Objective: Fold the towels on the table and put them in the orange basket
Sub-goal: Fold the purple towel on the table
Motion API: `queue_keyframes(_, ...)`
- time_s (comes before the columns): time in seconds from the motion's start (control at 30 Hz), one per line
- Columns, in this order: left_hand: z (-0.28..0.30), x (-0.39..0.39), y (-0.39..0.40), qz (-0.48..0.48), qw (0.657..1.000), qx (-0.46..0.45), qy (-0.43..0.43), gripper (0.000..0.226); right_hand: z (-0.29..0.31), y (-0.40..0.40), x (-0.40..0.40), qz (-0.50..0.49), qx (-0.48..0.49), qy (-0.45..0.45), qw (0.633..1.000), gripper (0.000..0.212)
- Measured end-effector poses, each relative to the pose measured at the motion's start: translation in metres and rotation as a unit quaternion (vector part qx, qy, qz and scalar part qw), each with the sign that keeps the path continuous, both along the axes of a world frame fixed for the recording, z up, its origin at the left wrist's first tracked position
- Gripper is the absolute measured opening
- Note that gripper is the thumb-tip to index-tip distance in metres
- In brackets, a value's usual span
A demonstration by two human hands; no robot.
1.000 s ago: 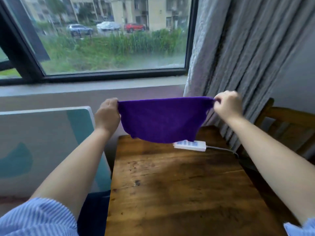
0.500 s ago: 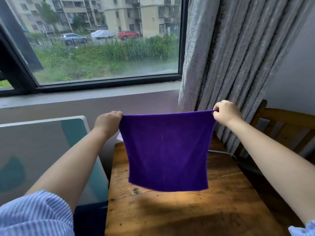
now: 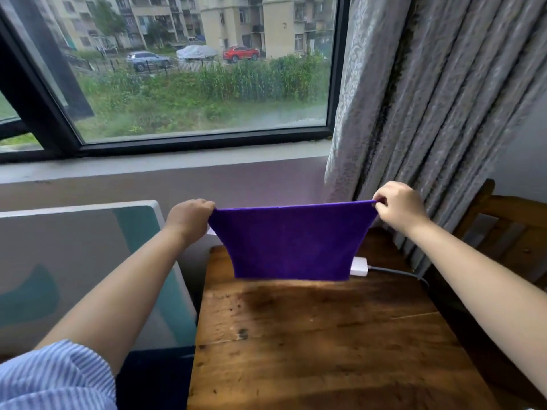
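A purple towel [image 3: 291, 242] hangs stretched in the air above the far end of the wooden table [image 3: 319, 344]. My left hand [image 3: 189, 218] pinches its top left corner and my right hand [image 3: 396, 204] pinches its top right corner. The top edge is taut between them, and the bottom edge swings free just above the tabletop. No orange basket appears in this view.
A white power strip [image 3: 359, 267] with a grey cable lies at the table's far right, partly behind the towel. A white and teal panel [image 3: 88, 261] stands to the left. Grey curtains [image 3: 429, 99] and a wooden chair [image 3: 515, 232] are at the right.
The towel hung down long half a second ago; now its lower part has swung away and up, so it looks shorter. Both hands keep their corners at about the same height.
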State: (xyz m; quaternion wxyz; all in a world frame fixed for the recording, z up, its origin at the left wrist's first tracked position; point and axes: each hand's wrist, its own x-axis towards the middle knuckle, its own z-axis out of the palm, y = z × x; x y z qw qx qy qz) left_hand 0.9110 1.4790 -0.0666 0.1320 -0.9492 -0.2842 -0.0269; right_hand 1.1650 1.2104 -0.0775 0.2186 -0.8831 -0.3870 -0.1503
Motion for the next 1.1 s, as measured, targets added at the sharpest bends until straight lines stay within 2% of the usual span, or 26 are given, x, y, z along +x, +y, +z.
queue_keyframes(0.1, -0.021, -0.02, -0.008, -0.03, 0.99, -0.066, 0.122, 0.03, -0.027, -0.023, -0.016, 0.103, -0.053, 0.006, 0.993, 0.004)
queue_keyframes(0.23, -0.065, -0.053, -0.028, -0.057, 0.966, -0.159, 0.195, 0.026, -0.072, -0.06, -0.048, 0.16, -0.158, 0.084, 0.971, 0.009)
queue_keyframes(0.37, -0.109, -0.076, -0.06, -0.061, 0.894, -0.292, 0.334, 0.024, -0.11, -0.094, -0.086, 0.177, -0.253, 0.197, 0.93, 0.009)
queue_keyframes(0.43, -0.127, -0.084, -0.075, -0.049, 0.856, -0.343, 0.384, 0.026, -0.123, -0.104, -0.104, 0.181, -0.366, 0.252, 0.877, 0.02)
queue_keyframes(0.5, -0.146, -0.091, -0.089, -0.03, 0.817, -0.388, 0.426, 0.029, -0.138, -0.111, -0.12, 0.162, -0.475, 0.324, 0.802, 0.031)
queue_keyframes(0.6, -0.167, -0.101, -0.105, 0.012, 0.769, -0.432, 0.471, 0.036, -0.156, -0.121, -0.134, 0.142, -0.55, 0.419, 0.709, 0.028)
queue_keyframes(0.67, -0.179, -0.106, -0.11, 0.039, 0.748, -0.455, 0.481, 0.037, -0.164, -0.125, -0.138, 0.133, -0.564, 0.449, 0.68, 0.028)
queue_keyframes(0.77, -0.188, -0.11, -0.108, 0.052, 0.763, -0.456, 0.455, 0.034, -0.173, -0.127, -0.139, 0.115, -0.519, 0.476, 0.7, 0.028)
queue_keyframes(0.93, -0.194, -0.104, -0.091, 0.099, 0.809, -0.468, 0.342, 0.027, -0.176, -0.114, -0.12, 0.064, -0.352, 0.468, 0.808, 0.027)
queue_keyframes(1.03, -0.199, -0.093, -0.079, 0.163, 0.811, -0.523, 0.206, 0.012, -0.177, -0.098, -0.105, 0.031, -0.261, 0.458, 0.85, 0.028)
queue_keyframes(1.1, -0.203, -0.085, -0.075, 0.208, 0.802, -0.552, 0.099, 0.015, -0.181, -0.087, -0.097, 0.019, -0.216, 0.452, 0.865, 0.031)
